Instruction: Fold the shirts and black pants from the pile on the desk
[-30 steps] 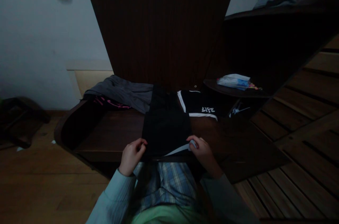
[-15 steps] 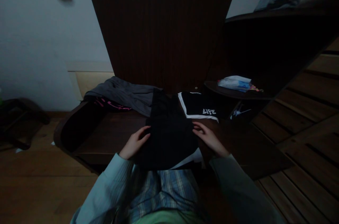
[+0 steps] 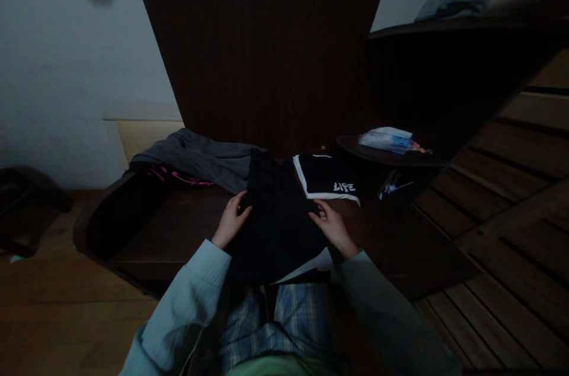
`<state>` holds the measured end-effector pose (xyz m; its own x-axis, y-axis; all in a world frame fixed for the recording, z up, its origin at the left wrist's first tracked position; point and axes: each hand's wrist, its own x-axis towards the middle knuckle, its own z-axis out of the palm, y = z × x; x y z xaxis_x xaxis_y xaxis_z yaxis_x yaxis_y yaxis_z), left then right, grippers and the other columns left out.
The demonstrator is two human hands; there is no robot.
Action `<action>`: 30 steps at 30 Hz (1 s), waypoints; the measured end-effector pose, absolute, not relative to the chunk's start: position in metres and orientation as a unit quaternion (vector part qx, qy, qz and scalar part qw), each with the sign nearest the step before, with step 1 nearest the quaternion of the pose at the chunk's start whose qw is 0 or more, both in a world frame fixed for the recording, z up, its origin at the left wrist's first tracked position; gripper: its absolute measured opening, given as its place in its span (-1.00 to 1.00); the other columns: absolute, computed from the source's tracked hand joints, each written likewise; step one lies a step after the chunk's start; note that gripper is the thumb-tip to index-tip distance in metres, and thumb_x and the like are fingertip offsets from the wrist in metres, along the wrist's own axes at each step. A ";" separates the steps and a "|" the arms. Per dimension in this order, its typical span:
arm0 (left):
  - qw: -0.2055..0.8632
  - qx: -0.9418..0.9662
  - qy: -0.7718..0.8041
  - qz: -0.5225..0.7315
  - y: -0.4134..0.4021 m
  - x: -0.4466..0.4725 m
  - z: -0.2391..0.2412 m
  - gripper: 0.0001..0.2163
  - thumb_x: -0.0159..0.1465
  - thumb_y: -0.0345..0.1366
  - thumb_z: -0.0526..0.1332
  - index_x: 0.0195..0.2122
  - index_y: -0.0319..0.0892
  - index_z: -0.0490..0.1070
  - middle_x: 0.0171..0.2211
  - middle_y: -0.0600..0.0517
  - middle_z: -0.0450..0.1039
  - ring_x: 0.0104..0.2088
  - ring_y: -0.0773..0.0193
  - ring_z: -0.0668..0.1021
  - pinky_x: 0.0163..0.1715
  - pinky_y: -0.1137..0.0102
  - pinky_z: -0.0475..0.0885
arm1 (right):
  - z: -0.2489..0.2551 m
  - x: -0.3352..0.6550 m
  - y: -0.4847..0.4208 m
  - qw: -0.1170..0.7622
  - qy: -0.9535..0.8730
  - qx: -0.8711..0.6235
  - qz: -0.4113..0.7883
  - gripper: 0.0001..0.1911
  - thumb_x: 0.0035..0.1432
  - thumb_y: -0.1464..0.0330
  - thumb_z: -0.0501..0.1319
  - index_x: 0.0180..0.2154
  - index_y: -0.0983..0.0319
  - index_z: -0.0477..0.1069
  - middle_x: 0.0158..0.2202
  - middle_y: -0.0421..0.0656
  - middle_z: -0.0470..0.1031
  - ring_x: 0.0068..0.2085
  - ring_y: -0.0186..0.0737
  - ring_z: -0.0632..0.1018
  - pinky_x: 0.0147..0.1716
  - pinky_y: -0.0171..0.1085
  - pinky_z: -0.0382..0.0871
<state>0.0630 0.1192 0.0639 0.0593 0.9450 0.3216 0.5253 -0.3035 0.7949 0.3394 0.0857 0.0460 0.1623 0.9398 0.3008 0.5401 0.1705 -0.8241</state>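
Note:
A black garment point(image 3: 276, 219) lies lengthwise on a dark wooden surface point(image 3: 178, 228) in front of me, a white edge showing at its near right corner. My left hand point(image 3: 231, 220) grips the garment's left edge about halfway up, fingers curled onto the cloth. My right hand point(image 3: 331, 225) holds the right edge at the same height, fingers pinched on the fabric. Both sleeves are pale blue.
A folded black garment with white trim and the word LIFE point(image 3: 331, 177) lies just beyond my right hand. A grey garment point(image 3: 200, 156) over something with pink print sits at the back left. A plastic packet point(image 3: 386, 139) rests on a round shelf at right. Wooden slats run along the right.
Both hands let go of the garment's near edge and slid forward along its two sides to the middle. The near edge now lies closer to my lap.

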 end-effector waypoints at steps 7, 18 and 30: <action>0.366 0.658 0.549 0.363 0.131 0.070 0.072 -0.73 0.05 -0.38 0.13 -0.19 -0.24 0.41 -0.25 -0.03 0.47 -0.25 0.20 0.50 -0.23 0.32 0.40 | 0.059 0.327 0.091 0.342 -0.720 -0.587 0.141 -0.70 0.04 0.37 0.11 -0.13 0.20 0.40 -0.13 -0.08 0.37 -0.11 -0.21 0.43 -0.08 -0.21 0.27; 0.097 0.751 0.583 0.293 0.091 0.035 0.078 -0.73 0.06 -0.34 0.15 -0.18 -0.17 0.39 -0.15 -0.07 0.29 -0.11 0.10 0.39 -0.07 0.18 0.30 | 0.087 0.330 0.112 0.254 -0.811 -0.495 0.183 -0.64 0.07 0.28 0.12 -0.05 0.18 0.32 -0.23 -0.13 0.39 -0.26 -0.30 0.45 -0.21 -0.29 0.30; 0.154 0.897 0.342 0.236 0.118 0.099 0.080 -0.74 0.19 -0.24 0.08 -0.11 -0.18 0.31 -0.01 -0.09 0.30 0.02 0.21 0.33 0.03 0.29 0.24 | 0.113 0.258 0.198 0.093 -0.708 -0.692 0.109 -0.46 0.08 0.03 -0.02 -0.23 0.35 0.42 -0.19 0.09 0.47 -0.18 -0.07 0.48 -0.33 -0.28 0.29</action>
